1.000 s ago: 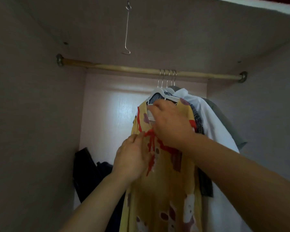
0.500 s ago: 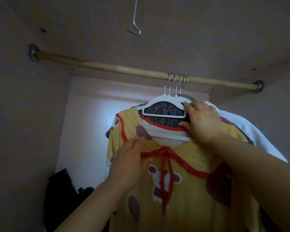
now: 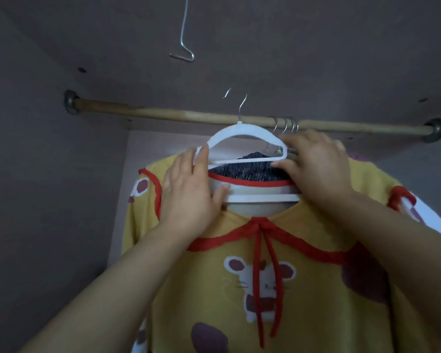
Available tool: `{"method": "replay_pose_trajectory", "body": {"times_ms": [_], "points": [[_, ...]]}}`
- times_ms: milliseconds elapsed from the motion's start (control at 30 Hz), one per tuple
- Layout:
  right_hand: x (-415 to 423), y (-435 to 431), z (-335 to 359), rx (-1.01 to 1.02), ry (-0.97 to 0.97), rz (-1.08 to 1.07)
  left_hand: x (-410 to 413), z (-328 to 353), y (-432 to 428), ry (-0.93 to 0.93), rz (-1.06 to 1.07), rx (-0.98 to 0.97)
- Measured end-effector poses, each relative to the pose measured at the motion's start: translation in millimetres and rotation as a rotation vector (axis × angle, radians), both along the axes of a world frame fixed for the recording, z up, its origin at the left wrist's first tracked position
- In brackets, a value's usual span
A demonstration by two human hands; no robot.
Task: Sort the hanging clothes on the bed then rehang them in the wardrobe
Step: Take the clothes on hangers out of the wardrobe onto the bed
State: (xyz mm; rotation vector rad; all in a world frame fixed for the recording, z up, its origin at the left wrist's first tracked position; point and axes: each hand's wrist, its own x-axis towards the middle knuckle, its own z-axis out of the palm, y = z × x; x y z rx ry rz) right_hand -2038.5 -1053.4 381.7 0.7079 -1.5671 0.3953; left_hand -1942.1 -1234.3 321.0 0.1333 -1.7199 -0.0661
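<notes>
Pretty dim and greyish overall; back panel (image 3: 148, 149) at 9 o'clock looks brightest, hanger hook (image 3: 243, 108) at 12 is motion-smeared, edges soft and bowed

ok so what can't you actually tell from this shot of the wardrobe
Head view:
- Hook of the white hanger: blurred, so whether it is over the rod is unclear.
- Clothes behind the yellow top: hidden by it and the right hand; only a strip of dark knit shows.
- Hanger's ends: covered by the left hand and right hand.
- Yellow top's hem: cut off by the bottom edge.
</notes>
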Motion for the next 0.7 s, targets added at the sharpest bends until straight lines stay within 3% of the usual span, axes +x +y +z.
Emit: {"method": "replay_pose_trajectory", "body": {"times_ms": [100,200,533,700], "points": [[13,4,-21,0.026,0.029,0.103,18,-1,-1,0.047,0.084,0.013],[22,10,-53,0.058,0.010,0.176,33,-20,-2,-0.072,0.152,0.021],[41,33,-176,0.119,-0.070,0.297,75,-144,16,-0.211,0.266,-0.064],[72,64,-219,0.123,-0.169,0.260,99,-178,41,-0.191,0.176,-0.127]]}}
